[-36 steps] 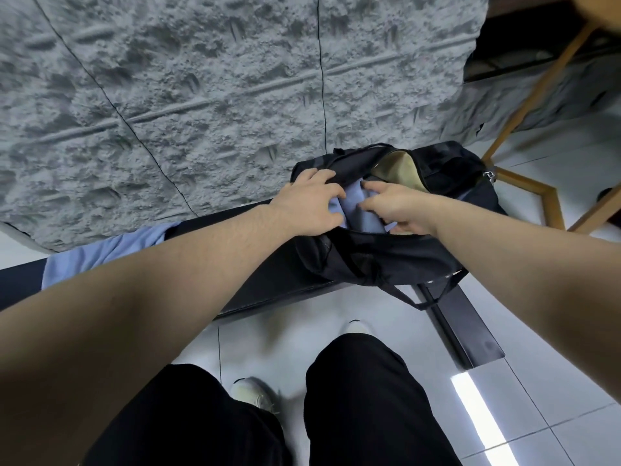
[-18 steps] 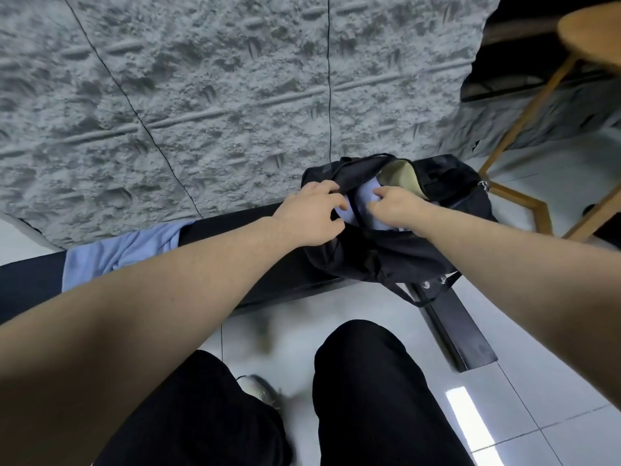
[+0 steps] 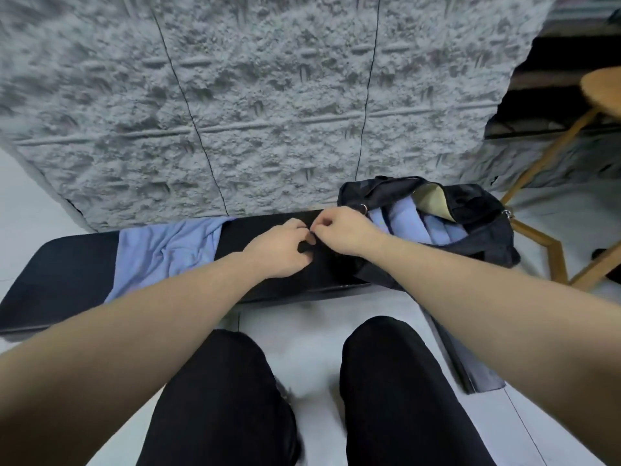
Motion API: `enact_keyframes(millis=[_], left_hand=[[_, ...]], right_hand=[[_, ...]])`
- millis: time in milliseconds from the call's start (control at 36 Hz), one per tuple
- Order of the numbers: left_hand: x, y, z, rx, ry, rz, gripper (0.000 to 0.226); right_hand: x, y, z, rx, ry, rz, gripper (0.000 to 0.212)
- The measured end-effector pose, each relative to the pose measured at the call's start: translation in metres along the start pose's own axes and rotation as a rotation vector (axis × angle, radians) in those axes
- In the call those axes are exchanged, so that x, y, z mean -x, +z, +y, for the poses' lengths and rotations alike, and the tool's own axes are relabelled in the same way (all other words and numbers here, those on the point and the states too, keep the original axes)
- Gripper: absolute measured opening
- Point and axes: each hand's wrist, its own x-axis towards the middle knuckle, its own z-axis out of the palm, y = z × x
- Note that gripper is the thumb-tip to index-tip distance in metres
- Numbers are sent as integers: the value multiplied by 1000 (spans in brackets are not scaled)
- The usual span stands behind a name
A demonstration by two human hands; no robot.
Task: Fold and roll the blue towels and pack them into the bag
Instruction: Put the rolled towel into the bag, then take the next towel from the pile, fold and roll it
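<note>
1. Rolled blue towels (image 3: 408,225) stand packed side by side in the open black bag (image 3: 477,213) at the counter's (image 3: 67,264) right end.
2. One unfolded towel (image 3: 164,250) lies flat at left, ready for folding.
3. The left hand (image 3: 280,248) and right hand (image 3: 342,232) meet above the counter, fingers curled; I cannot tell whether they pinch anything.

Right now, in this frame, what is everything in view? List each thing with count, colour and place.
bag: one, black, open, right end of the bench
rolled towels: several, blue, inside the bag
loose towel: one, blue, draped over the bench, left of the hands
bench: one, black, along the wall
wall: grey, textured, behind the bench
stool: one, wooden, far right
legs: two, black trousers, bottom
left hand: fingers curled, above the bench
right hand: fingers curled, beside the bag
</note>
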Motion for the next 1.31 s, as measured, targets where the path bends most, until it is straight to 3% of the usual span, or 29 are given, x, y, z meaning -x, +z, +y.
enact_keyframes(millis=[194, 500, 583, 694, 806, 917, 1000, 1139, 1194, 1306], left_hand=[[35, 8, -58, 41, -140, -4, 33], [79, 52, -156, 11, -371, -5, 58], [83, 61, -170, 13, -509, 63, 70], [84, 66, -191, 124, -683, 204, 66], [82, 64, -209, 124, -679, 246, 54], [75, 56, -208, 341, -709, 283, 17], [68, 54, -206, 683, -734, 436, 4], [62, 50, -196, 1134, -685, 544, 15], [59, 49, -191, 1193, -692, 575, 14], [54, 49, -181, 1188, -680, 640, 14]], right_hand=[[-25, 52, -41, -85, -18, -119, 19], [-62, 134, -63, -175, 129, -361, 25], [-70, 149, -64, -181, 154, -403, 24], [-81, 172, -70, -212, 203, -452, 21], [-92, 190, -77, -294, 247, -491, 23], [-99, 204, -82, -376, 253, -472, 35], [-101, 209, -83, -450, 284, -471, 40], [-99, 207, -78, -592, 267, -504, 29], [-97, 206, -75, -587, 226, -480, 21], [-95, 203, -68, -540, 206, -396, 31]])
